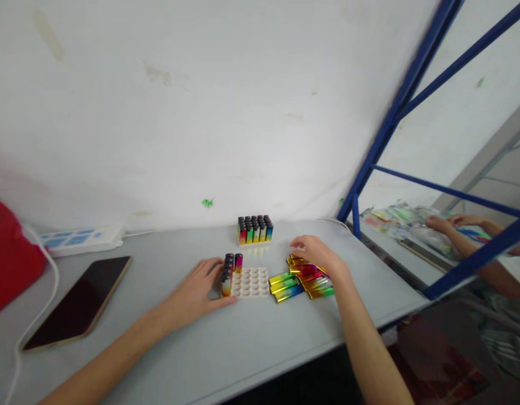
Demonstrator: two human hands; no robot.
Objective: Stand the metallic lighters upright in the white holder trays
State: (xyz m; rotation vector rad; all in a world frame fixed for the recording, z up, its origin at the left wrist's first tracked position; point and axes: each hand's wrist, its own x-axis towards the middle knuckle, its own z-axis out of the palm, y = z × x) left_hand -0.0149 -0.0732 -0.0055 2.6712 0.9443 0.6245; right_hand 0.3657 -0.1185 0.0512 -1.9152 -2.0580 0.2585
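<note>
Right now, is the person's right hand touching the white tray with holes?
Apart. The head view shows grey tabletop between the right hand and the white tray.

Tabletop (260, 343): part-filled tray (255, 282) just right of left grip (203, 286), lighters (227, 275) standing in its left side. Loose pieces (290, 287) under and before right grip (314, 252). Filled tray (255, 243) behind, between grips. Phone (80, 301) left of left grip; power strip (85, 239) beyond.
</note>
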